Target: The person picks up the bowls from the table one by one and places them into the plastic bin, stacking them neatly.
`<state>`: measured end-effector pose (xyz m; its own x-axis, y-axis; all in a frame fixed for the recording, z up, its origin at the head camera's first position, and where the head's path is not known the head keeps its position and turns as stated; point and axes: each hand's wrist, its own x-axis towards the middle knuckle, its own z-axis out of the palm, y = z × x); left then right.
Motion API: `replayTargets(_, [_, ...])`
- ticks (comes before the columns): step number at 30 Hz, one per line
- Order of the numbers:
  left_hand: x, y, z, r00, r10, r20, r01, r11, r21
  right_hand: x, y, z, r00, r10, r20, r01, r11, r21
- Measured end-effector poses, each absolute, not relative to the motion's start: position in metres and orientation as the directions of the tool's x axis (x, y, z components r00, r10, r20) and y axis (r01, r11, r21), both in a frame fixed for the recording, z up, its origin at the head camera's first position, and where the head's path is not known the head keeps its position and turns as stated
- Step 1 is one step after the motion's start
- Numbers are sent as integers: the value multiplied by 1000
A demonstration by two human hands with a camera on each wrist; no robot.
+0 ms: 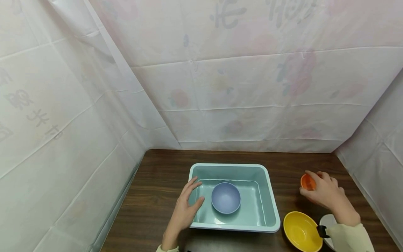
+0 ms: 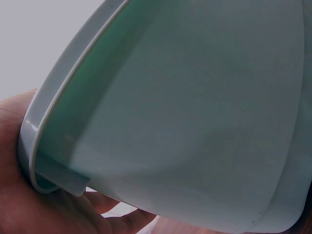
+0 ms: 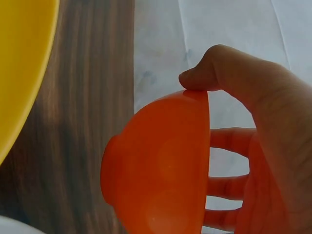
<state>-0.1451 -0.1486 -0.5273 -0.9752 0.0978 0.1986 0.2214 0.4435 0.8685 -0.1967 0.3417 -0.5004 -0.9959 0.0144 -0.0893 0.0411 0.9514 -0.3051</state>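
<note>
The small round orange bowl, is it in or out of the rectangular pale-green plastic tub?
Out: the right hand holds the orange bowl right of the tub in the head view.

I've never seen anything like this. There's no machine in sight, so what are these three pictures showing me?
You're right: these are a person's bare hands. The wide picture comes from a camera worn on the head, looking forward and down. The two close-ups come from cameras on the left and right wrists.

On the brown table stands a pale green tub with a bluish-purple bowl inside. To its right are a yellow bowl and a white dish, partly hidden by the sleeve.

The right hand holds an orange bowl by its rim. The left hand is at the tub's left edge, fingers spread.
</note>
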Motion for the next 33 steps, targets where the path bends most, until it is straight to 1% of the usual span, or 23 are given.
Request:
replayTargets(9, [-145,-149,-527,-973,100,208,231,446,865,-199,331,-490,-999,-4,-48,10,956,-293])
replayTargets(22, [-144,-148,-525,-979,97,178,202,414,887,-199,318,-475,-999,-32,6,-33,956,-290])
replayTargets(33, [-145,-149,-525,-979,95,183,206,409,889,-205,306,-471,-997,-67,31,-73,954,-289])
